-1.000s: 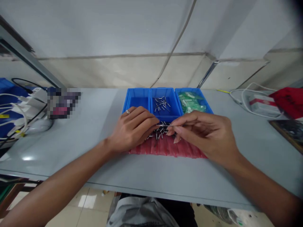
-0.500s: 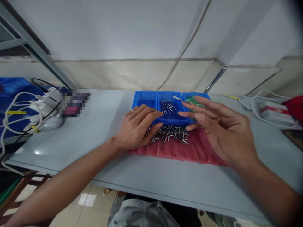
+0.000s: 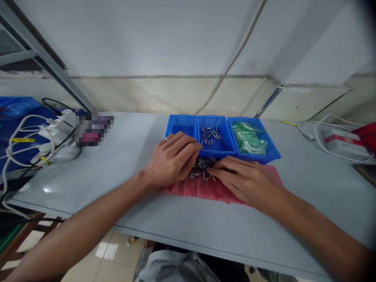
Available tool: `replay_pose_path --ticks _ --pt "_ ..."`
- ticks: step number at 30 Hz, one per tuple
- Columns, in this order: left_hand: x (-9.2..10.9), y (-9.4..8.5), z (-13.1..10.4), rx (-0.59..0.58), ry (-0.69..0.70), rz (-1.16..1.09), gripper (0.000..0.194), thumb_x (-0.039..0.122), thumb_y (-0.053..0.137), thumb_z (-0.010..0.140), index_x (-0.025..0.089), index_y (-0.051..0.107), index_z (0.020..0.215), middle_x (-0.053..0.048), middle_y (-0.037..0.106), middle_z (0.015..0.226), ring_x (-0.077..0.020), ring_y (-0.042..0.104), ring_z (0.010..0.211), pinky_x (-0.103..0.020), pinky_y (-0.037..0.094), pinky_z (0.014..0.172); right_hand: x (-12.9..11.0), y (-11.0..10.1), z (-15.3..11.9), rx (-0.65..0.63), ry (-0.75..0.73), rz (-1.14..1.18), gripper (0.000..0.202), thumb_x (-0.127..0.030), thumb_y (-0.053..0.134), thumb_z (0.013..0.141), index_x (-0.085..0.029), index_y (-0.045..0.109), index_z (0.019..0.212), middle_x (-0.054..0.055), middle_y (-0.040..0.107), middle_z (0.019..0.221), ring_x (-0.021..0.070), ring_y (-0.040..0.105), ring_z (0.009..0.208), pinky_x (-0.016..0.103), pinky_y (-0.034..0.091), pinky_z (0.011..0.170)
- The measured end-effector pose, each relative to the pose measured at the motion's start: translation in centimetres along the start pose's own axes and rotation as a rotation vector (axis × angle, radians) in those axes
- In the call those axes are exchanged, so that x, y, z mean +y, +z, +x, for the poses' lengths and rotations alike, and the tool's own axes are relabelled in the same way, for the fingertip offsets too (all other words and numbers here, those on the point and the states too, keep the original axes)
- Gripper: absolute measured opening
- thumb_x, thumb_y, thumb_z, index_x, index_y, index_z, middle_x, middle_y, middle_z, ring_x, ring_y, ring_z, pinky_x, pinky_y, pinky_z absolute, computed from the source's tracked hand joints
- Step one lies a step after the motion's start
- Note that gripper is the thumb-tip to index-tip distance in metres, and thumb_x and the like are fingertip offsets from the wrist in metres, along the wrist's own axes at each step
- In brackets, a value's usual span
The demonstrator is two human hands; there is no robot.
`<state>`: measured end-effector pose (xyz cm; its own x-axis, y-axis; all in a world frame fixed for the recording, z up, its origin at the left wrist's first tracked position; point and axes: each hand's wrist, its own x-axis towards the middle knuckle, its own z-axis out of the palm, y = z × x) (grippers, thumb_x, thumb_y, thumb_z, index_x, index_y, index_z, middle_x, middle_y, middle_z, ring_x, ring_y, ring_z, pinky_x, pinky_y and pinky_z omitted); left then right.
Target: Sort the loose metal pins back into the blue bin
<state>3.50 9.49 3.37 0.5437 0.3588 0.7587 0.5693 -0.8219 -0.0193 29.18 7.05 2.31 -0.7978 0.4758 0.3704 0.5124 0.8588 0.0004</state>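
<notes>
Small metal pins (image 3: 205, 164) lie heaped on a pink plastic sheet (image 3: 202, 191) on the table. My left hand (image 3: 176, 158) rests at the heap's left side, fingers curled together; what its fingertips hold, if anything, is hidden. My right hand (image 3: 245, 176) reaches palm down over the right part of the heap, its thumb and fingertips at the pins. Behind stand three blue bins: the left bin (image 3: 182, 127) is partly covered by my left hand, the middle bin (image 3: 223, 150) holds several pins, and the right bin (image 3: 272, 150) holds green-and-white plastic packets (image 3: 249, 139).
At the left are white cables and plugs (image 3: 58, 131), a white mouse (image 3: 67, 153) and a blurred pink and purple item (image 3: 94, 131). A white and red box (image 3: 345, 143) with a white cable lies at the right. A wall rises behind the bins.
My right hand has come down and left from above the right bin to the pin heap. The slim piece at its fingertips no longer shows. My left hand has barely moved.
</notes>
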Motion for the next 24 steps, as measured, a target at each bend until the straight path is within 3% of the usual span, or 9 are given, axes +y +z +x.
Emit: replay_pose_path --ticks 5,8,11,14,20,24 --pt "0.1 -0.3 0.2 -0.014 -0.004 0.0 0.011 0.014 0.062 0.094 0.014 0.066 0.105 -0.007 0.073 0.096 -0.0181 0.064 0.084 -0.032 0.053 0.072 -0.1 -0.2 0.2 0.025 0.022 -0.116 0.036 -0.007 0.058 0.097 -0.017 0.068 0.13 0.009 0.07 0.104 0.0232 0.071 0.094 0.04 0.064 0.075" --pt "0.2 -0.5 0.3 -0.019 0.009 0.003 0.011 0.012 0.064 0.093 0.013 0.067 0.104 -0.007 0.073 0.095 -0.0188 0.065 0.084 -0.033 0.053 0.071 -0.4 -0.7 0.4 0.154 0.079 -0.09 0.033 -0.008 0.06 0.097 -0.018 0.069 0.127 0.009 0.071 0.106 0.0208 0.073 0.09 0.036 0.063 0.071" --pt "0.2 -0.7 0.3 -0.032 0.028 0.011 0.012 0.01 0.065 0.091 0.012 0.067 0.103 -0.007 0.073 0.094 -0.02 0.066 0.085 -0.034 0.054 0.071 -0.6 -1.1 0.6 0.352 0.159 0.015 0.019 -0.008 0.068 0.093 -0.016 0.074 0.109 0.007 0.076 0.103 0.0174 0.075 0.088 0.03 0.063 0.078" --pt "0.2 -0.7 0.2 -0.019 0.022 -0.004 0.013 0.01 0.066 0.091 0.012 0.066 0.103 -0.007 0.074 0.094 -0.0197 0.066 0.085 -0.034 0.054 0.072 -0.6 -1.6 0.9 0.454 0.221 0.128 0.013 -0.011 0.074 0.09 -0.021 0.075 0.098 0.002 0.079 0.094 0.0158 0.076 0.085 0.028 0.063 0.083" --pt "0.3 -0.1 0.0 -0.028 0.087 -0.061 0.023 0.024 0.074 0.091 0.014 0.064 0.109 -0.005 0.075 0.098 -0.0189 0.068 0.087 -0.032 0.054 0.073 -1.3 -2.4 1.5 0.482 0.462 0.567 0.005 -0.022 0.077 0.09 -0.027 0.077 0.09 -0.004 0.077 0.083 0.0123 0.073 0.068 0.026 0.061 0.064" --pt "0.6 0.0 0.1 -0.041 0.131 -0.054 0.012 0.014 0.069 0.092 0.017 0.063 0.102 -0.004 0.075 0.095 -0.0178 0.068 0.087 -0.031 0.054 0.074 -2.1 -2.6 1.5 0.492 0.573 0.8 0.004 -0.025 0.078 0.09 -0.027 0.078 0.094 -0.003 0.078 0.085 0.0102 0.073 0.064 0.023 0.061 0.06"
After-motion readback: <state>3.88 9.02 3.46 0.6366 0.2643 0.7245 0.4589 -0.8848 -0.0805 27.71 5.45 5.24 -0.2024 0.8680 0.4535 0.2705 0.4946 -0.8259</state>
